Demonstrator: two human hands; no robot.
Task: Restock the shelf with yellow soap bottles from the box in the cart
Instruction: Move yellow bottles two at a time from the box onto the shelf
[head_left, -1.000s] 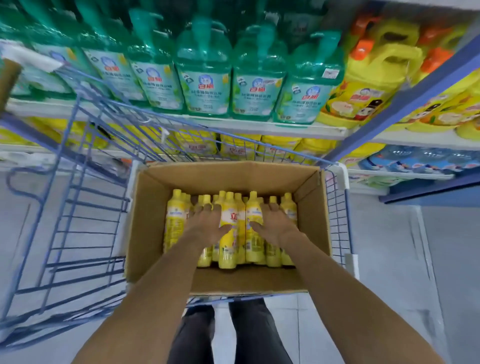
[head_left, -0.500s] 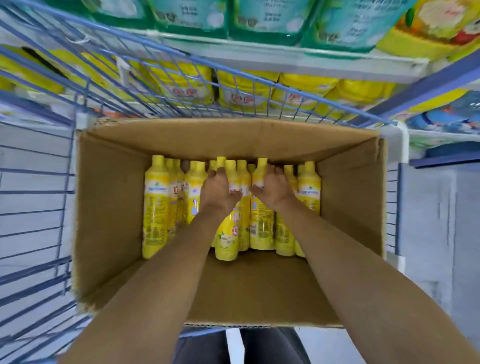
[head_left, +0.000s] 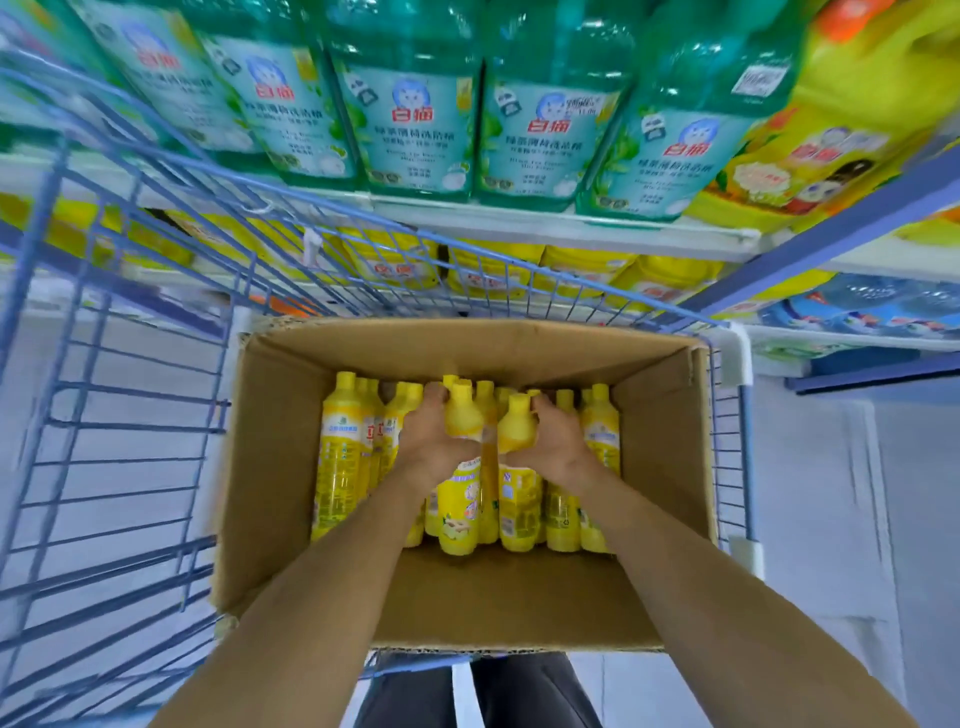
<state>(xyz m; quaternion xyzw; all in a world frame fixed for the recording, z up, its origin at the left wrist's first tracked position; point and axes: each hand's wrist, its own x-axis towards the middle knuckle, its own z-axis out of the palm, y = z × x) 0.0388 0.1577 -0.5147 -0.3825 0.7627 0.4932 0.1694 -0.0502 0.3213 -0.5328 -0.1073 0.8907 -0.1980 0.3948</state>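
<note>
In the blue wire cart (head_left: 140, 423), the brown cardboard box (head_left: 660, 467) holds slim yellow plastic soap bottles (head_left: 340, 457) at its twelve o'clock end. Beyond, at twelve o'clock, green plastic jugs (head_left: 410, 119) line the white shelf (head_left: 519, 221).

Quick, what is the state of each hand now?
Left hand: grips a yellow soap bottle.
Right hand: grips the neighbouring bottle.

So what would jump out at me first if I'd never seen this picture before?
The left hand and right hand meet mid-frame, each gripping one of the yellow soap bottles near its top. The bottles stand in an open cardboard box inside a blue wire cart. Above, big green bottles crowd the shelf.
</note>
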